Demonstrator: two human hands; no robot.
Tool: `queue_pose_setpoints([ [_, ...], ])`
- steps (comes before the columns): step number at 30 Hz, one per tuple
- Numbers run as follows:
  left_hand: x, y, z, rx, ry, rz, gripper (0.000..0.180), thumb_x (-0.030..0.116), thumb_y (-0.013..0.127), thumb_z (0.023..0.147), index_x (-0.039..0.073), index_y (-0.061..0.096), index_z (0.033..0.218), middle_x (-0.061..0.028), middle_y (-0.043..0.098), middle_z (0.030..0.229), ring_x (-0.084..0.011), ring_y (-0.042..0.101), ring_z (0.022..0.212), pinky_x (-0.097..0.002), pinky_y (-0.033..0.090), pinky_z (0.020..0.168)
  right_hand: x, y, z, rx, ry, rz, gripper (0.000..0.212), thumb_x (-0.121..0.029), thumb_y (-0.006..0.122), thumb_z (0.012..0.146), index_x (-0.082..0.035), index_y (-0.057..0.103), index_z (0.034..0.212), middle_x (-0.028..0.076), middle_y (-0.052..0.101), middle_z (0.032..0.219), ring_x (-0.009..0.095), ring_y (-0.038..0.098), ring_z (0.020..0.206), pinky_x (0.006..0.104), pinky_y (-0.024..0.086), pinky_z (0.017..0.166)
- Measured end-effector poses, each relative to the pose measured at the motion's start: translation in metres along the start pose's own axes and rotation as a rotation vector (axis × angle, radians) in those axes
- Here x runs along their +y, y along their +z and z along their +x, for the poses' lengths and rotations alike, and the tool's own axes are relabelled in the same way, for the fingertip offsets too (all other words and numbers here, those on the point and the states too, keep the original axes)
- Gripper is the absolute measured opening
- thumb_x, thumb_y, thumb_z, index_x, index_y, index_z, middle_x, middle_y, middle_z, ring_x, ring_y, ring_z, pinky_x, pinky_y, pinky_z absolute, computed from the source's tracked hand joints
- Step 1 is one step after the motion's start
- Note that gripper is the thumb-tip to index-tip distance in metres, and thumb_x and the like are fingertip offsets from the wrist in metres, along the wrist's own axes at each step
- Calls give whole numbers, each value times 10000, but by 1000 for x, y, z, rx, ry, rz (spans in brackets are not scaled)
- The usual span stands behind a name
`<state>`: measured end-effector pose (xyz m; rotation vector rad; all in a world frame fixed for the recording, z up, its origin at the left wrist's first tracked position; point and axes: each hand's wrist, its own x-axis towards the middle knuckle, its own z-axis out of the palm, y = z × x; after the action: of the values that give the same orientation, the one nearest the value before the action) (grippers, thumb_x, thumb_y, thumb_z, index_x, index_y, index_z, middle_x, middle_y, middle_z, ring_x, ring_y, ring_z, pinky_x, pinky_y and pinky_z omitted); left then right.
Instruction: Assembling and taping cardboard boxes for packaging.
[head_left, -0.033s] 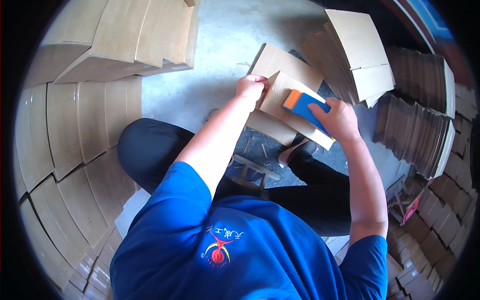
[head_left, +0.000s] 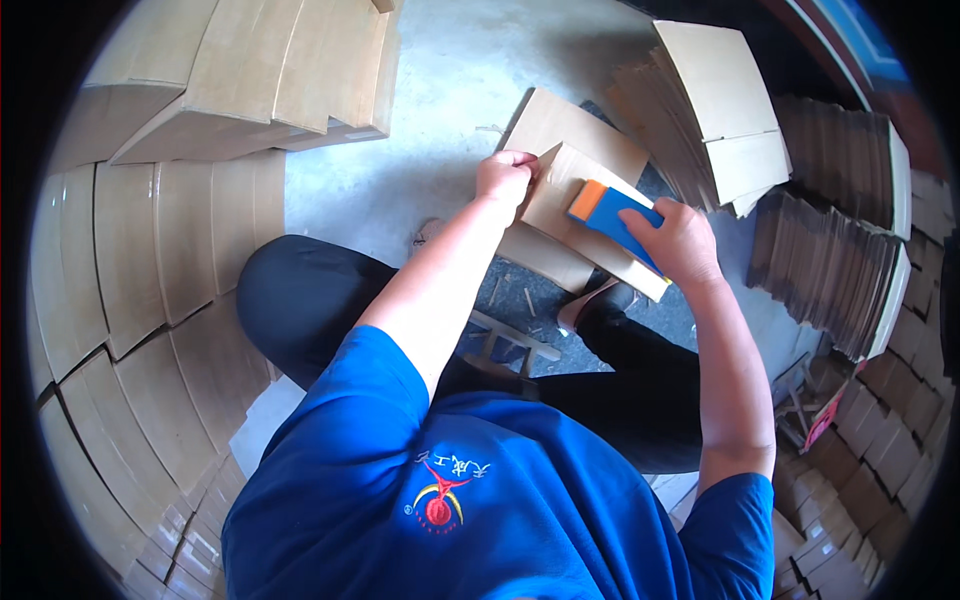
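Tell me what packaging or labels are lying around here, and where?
Flat cardboard blank: centre, tan, gripped by left hand.
Orange-blue block: under right hand.
Folded carton stacks: left, tan.
Carton bundle: upper right.
Red-white packet: right floor.

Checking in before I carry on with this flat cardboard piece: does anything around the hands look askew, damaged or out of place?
Nothing stands out. The left hand grips the edge of the flat cardboard piece; the right hand presses a blue and orange block on it. The stacks of folded cartons look orderly. Small wood bits litter the floor.
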<state>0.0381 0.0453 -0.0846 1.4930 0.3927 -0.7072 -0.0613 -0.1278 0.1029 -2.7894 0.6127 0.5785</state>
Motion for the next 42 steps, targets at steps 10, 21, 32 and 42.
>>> queue_pose_setpoints([
  [10,-37,-36,0,668,217,262,234,137,668,847,42,637,1059,-180,616,1103,-335,611,1006,-428,498,882,8,11,-1,64,-16,20,517,-536,654,836,-22,707,848,191,696,765,337,699,741,415,565,744],
  [21,11,-1,-38,-236,34,645,724,572,259,1008,-6,452,1398,-271,528,1357,-414,472,1298,-438,359,1107,10,5,-2,-11,-17,39,548,-560,634,824,-19,718,859,197,705,816,331,700,803,414,555,777],
  [32,6,16,-22,-122,218,533,609,542,411,1004,23,579,1274,-205,643,1223,-318,590,1181,-394,447,985,63,0,-7,-72,-138,222,550,-536,631,880,9,702,872,200,675,786,299,686,745,392,548,737],
  [42,18,22,-33,-106,87,529,643,531,408,1013,3,520,1363,-176,582,1345,-264,530,1264,-359,402,1050,192,5,-53,-52,-118,245,511,-513,662,874,-8,669,803,163,646,706,285,662,672,395,537,690],
])
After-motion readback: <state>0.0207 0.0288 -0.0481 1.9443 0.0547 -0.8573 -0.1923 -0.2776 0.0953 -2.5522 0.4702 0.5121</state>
